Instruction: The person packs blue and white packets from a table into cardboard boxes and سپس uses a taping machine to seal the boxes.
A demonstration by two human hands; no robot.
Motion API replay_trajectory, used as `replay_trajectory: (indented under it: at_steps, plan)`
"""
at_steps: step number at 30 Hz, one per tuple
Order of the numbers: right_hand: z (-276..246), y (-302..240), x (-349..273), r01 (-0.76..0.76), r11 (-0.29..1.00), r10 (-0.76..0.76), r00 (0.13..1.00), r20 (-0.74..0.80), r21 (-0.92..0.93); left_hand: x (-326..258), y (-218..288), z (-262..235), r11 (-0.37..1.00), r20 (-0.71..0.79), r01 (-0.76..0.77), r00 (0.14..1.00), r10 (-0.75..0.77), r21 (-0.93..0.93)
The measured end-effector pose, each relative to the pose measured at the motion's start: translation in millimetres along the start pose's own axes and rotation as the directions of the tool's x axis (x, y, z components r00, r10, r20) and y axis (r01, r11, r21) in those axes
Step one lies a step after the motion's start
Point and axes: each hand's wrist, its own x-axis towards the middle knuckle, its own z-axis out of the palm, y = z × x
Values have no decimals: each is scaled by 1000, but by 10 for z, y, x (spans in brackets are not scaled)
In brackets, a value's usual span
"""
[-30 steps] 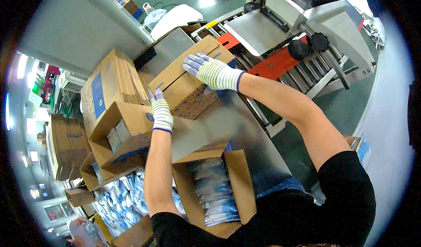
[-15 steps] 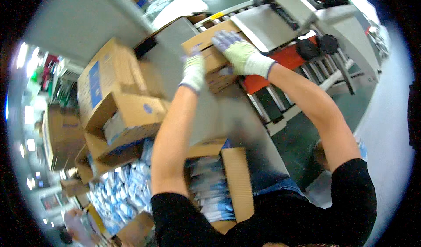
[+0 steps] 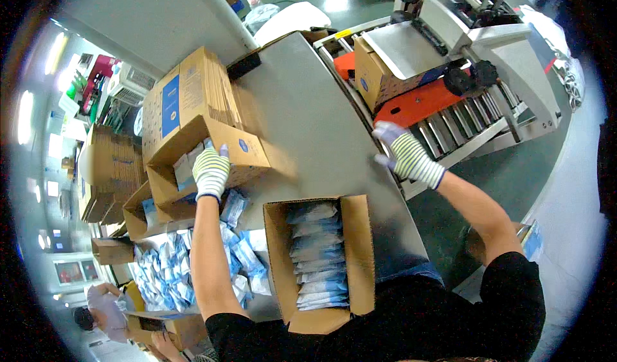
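My left hand (image 3: 211, 171), in a striped knit glove, is at an open cardboard carton (image 3: 243, 149) on the left, thumb and fingers on either side of its wall edge. Packets (image 3: 187, 164) show inside that carton. Beside the conveyor edge my right hand (image 3: 405, 153), gloved the same way, hovers with fingers apart and nothing in them. A closed carton (image 3: 379, 79) sits on the roller conveyor under the metal plate of a machine (image 3: 466, 41). Close to my body stands another open carton (image 3: 357, 256), filled with a row of blue-and-white packets (image 3: 318, 259).
Flattened cartons (image 3: 193, 92) stand stacked on the grey table (image 3: 302, 118). Loose blue-and-white packets (image 3: 164, 272) lie heaped at the left. An orange-red guide plate (image 3: 418, 105) runs along the rollers (image 3: 443, 127). Another person (image 3: 109, 310) is at the lower left.
The closed carton has moved right, from under my hands into the machine. My left hand has swung left to the open carton; my right has drawn back toward me from the closed one.
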Motion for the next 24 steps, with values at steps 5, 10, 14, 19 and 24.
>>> replay_trajectory:
  at_steps: [5, 10, 14, 19, 24]
  plan:
    - [-72, -406, 351, -11, 867, 45, 997, -57, 498, -142, 585, 15, 959, -127, -283, 952, 280, -6]
    - [105, -729, 1212, 52, 569, 32, 996, -86, 821, -369, 1505, -130, 700, -190, -507, 855, 483, -502]
    - [105, -33, 1311, -305, 740, 253, 952, 171, 600, -589, 935, -318, 768, -665, -567, 701, 260, -298]
    - [-400, -570, 989, 82, 987, -93, 992, 79, 141, -1149, 156, 165, 898, 9, 46, 999, -47, -437]
    - [-651, -503, 1058, 276, 957, -218, 889, 403, -92, -1086, 460, 171, 862, -289, -207, 955, 74, -463]
